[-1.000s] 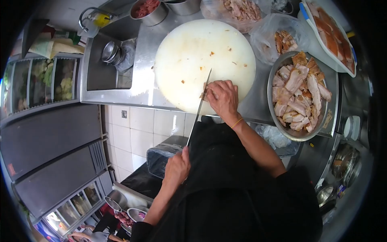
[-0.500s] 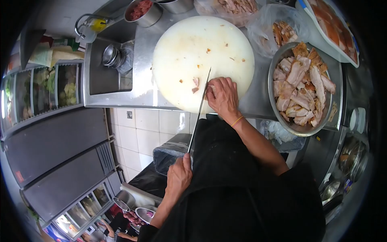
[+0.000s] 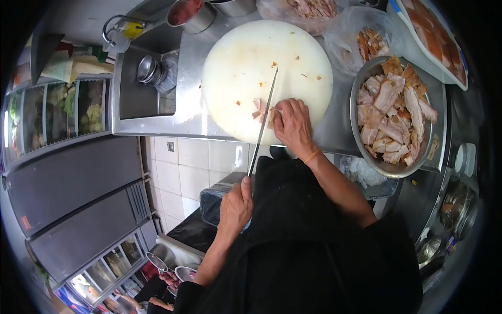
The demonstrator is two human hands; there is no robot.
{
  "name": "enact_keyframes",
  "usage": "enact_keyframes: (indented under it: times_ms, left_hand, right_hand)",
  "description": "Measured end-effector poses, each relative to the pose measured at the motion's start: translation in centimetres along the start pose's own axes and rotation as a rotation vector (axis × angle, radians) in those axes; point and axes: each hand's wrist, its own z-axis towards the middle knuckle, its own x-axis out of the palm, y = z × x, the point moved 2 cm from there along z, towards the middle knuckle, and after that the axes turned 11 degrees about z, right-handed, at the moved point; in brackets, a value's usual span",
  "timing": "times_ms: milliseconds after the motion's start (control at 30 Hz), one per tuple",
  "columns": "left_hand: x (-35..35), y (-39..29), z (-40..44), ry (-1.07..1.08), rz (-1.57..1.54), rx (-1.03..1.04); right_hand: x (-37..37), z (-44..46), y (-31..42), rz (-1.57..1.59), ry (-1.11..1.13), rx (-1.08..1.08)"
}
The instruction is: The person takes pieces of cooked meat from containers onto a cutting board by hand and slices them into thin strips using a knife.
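My left hand [image 3: 236, 208] is wrapped round the handle of a long thin knife [image 3: 266, 111]. Its blade slants up across the near part of a round white cutting board [image 3: 238, 55]. Just right of the blade, my right hand [image 3: 294, 124] has its fingers curled down on a small piece of roast meat [image 3: 271, 117], mostly hidden beneath them. Small cut meat bits [image 3: 258, 107] lie against the blade's left side. Crumbs are scattered farther up the board. To the right, a steel bowl [image 3: 357, 137] is heaped with sliced roast pork [image 3: 389, 123].
Plastic bags of cut meat [image 3: 370, 44] and a white tray [image 3: 463, 83] of roast pork stand behind the bowl. A sink [image 3: 144, 112] with small metal cups is at left. A bin [image 3: 210, 205] stands below the counter. Another person's hand [image 3: 159, 303] shows at lower left.
My left hand has pushed the knife forward, so its tip reaches farther up the board. My right hand stays on the meat. The whole view has shifted slightly.
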Motion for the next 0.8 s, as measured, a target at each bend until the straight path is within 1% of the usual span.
enact_keyframes:
  times_ms: [100, 167, 300, 400, 500, 567, 600, 733, 800]
  left_hand:
    - [0.7, 0.3, -1.6, 0.042, 0.024, -0.032]
    - [0.9, 0.8, -2.5, 0.055, 0.042, -0.035]
    - [0.6, 2.2, -4.4, 0.133, 0.130, -0.125]
    - [3.0, 2.2, -0.9, 0.093, 0.128, 0.017]
    - [2.2, -1.0, 2.5, -0.023, 0.104, 0.191]
    - [1.3, -0.9, 2.7, -0.030, 0.055, 0.093]
    - [0.8, -0.9, 3.2, -0.031, 0.038, 0.056]
    - [0.2, -1.1, 0.4, -0.037, -0.054, 0.039]
    - [0.9, -1.0, -0.4, 0.004, -0.008, -0.004]
  right_hand:
    - [0.2, 0.1, 0.1, -0.024, 0.000, 0.032]
    - [0.1, 0.2, 0.3, -0.009, -0.015, 0.020]
    - [0.3, 0.0, 0.1, -0.011, -0.025, -0.020]
    - [0.4, 0.3, 0.1, -0.004, -0.052, -0.023]
    - [0.5, 0.3, -0.3, 0.026, -0.029, -0.029]
    - [0.1, 0.1, -0.5, 0.058, -0.006, -0.023]
    - [-0.3, 0.3, -0.4, 0.055, -0.032, -0.041]
    - [-1.0, -0.8, 0.1, 0.013, -0.069, -0.012]
    - [-0.9, -0.7, 0.2, -0.028, -0.050, 0.015]
